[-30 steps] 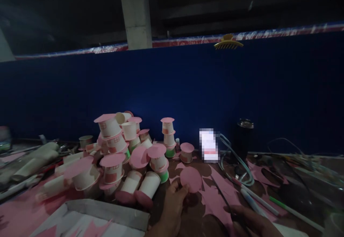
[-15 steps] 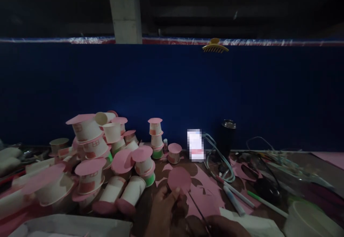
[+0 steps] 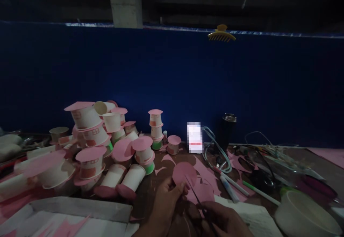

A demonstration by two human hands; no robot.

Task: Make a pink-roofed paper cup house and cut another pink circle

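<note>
A round pink paper disc [image 3: 184, 173] is pinched between the thumb and fingers of my left hand [image 3: 169, 199], at the lower middle. My right hand [image 3: 224, 217] is closed around dark, slim scissors [image 3: 197, 196]. One blade lies across the face of the disc, its tip near the middle; the handles are mostly hidden by my fingers. Pink paper scraps [image 3: 205, 190] with curved cut-outs lie on the table just behind both hands.
Paper cups with pink disc tops [image 3: 91, 158] crowd the left, some stacked, some on their sides. A lit phone [image 3: 195, 136], dark bottle [image 3: 227, 131], pens [image 3: 229, 188], cables and a pale tub [image 3: 305, 213] stand right. A white box [image 3: 80, 208] sits front left.
The view has tipped down slightly. The disc and my left hand have shifted a little to the right, and the blade now overlaps the disc's face instead of meeting its lower edge.
</note>
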